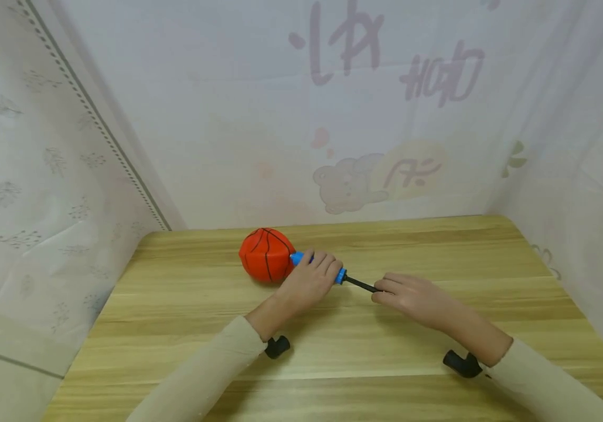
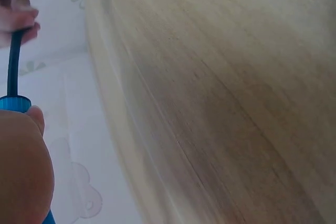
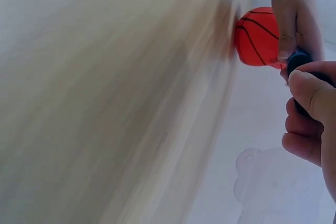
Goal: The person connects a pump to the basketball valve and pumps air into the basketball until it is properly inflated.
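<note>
A red ball [image 1: 265, 256] with black basketball lines sits on the table, its surface creased and not fully round. Around the blue barrel of a hand pump [image 1: 340, 276], my left hand [image 1: 313, 280] is curled; the barrel's far end meets the ball's right side. The pump's black rod [image 1: 360, 284] extends out to the right. At the rod's outer end, my right hand [image 1: 412, 298] grips the handle, which the fingers mostly cover. The left wrist view shows the blue collar [image 2: 14, 103] and the drawn-out rod. In the right wrist view, the ball [image 3: 256, 38] lies behind both hands.
A wood-grain table [image 1: 364, 351] spreads beneath the hands. Pale printed curtains [image 1: 227, 117] hang along its back and both sides. Black curved mounts [image 1: 462, 363] show under the wrists.
</note>
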The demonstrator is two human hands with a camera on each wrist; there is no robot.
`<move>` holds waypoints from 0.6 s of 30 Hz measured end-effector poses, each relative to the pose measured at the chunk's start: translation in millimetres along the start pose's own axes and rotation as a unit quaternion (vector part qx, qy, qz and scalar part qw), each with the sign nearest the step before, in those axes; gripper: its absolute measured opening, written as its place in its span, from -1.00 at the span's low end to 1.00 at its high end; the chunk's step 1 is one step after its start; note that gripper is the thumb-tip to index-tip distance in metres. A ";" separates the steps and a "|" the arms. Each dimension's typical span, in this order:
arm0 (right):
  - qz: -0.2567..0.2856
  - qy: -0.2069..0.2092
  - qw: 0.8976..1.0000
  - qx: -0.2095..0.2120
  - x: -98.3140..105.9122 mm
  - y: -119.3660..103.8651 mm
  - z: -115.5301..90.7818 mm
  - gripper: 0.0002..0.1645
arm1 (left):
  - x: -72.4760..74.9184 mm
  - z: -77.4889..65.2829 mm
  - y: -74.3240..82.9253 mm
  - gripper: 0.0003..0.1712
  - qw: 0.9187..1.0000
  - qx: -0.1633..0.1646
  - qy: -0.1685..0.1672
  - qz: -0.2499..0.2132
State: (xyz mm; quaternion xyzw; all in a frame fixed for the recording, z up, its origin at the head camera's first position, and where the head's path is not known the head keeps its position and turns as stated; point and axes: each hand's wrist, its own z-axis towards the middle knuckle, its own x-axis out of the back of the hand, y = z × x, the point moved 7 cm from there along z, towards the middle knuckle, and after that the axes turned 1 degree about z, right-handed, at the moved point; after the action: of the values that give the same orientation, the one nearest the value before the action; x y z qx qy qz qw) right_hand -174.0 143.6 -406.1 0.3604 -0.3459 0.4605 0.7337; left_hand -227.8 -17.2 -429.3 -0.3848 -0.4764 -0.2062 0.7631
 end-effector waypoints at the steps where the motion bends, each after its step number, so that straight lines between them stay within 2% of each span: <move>1: 0.002 0.001 1.000 0.001 -2.1 0.7 3.9 -0.38 | 0.1 -0.1 0.2 -0.72 1.000 0.000 0.002 0.003; 3: 0.002 -0.003 1.000 0.002 -7.3 2.4 10.8 -0.40 | 0.6 0.0 0.8 -0.71 1.000 -0.001 0.005 0.007; 8: 0.003 -0.027 1.000 -0.008 -19.5 5.9 23.7 -0.91 | 1.4 0.4 4.7 -0.74 1.000 -0.002 0.000 0.001; 10: 0.005 -0.033 0.999 -0.012 -22.8 7.0 26.7 -0.76 | 0.4 1.0 6.0 -0.74 1.000 -0.003 -0.008 -0.001; 12: 0.002 -0.035 0.999 -0.013 -24.9 7.0 28.1 -0.70 | -0.2 1.1 6.8 -0.74 1.000 -0.004 -0.015 -0.004; 14: 0.004 -0.030 0.999 -0.013 -24.6 6.5 28.1 -0.69 | 0.6 0.6 6.2 -0.75 1.000 -0.004 -0.019 -0.014; 18: 0.004 -0.023 1.000 -0.010 -18.4 6.1 24.3 -0.86 | 3.3 -0.9 2.3 -0.74 0.999 0.003 -0.013 -0.033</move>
State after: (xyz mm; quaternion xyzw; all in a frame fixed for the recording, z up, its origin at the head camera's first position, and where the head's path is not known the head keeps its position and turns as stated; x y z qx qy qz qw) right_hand -190.1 117.1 -408.1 0.3621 -0.3687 0.4517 0.7273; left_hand -224.2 -16.2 -427.5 -0.3697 -0.4994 -0.2244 0.7507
